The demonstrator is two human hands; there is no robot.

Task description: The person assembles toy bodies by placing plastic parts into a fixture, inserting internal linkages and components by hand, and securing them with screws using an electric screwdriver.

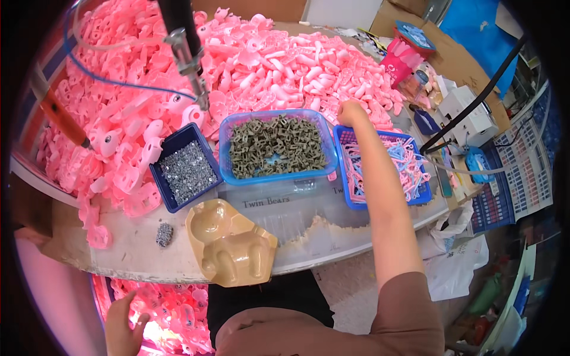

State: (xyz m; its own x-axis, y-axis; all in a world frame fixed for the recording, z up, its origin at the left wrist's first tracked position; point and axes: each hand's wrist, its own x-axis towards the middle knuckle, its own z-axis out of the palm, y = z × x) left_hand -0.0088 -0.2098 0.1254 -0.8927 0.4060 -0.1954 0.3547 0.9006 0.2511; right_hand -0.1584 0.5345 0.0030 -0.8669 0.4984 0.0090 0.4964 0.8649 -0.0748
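Observation:
My right hand reaches out over the table to the near edge of a large heap of pink plastic parts. Its fingers curl down and away, and whatever they pinch is hidden. Low on the left, my left hand is open, thumb and fingers apart, above more pink parts below the table's edge. Beneath my right forearm sits a blue basket of pink, white and blue strap-like pieces. Beside it stands a clear blue tub full of small grey-brown parts. A tan moulded form with hollows lies at the table's front edge.
A dark blue tray holds small silvery metal pieces, with a small grey clump near it. Two tools hang over the left side, one black-and-metal, one orange. A white box stands at right.

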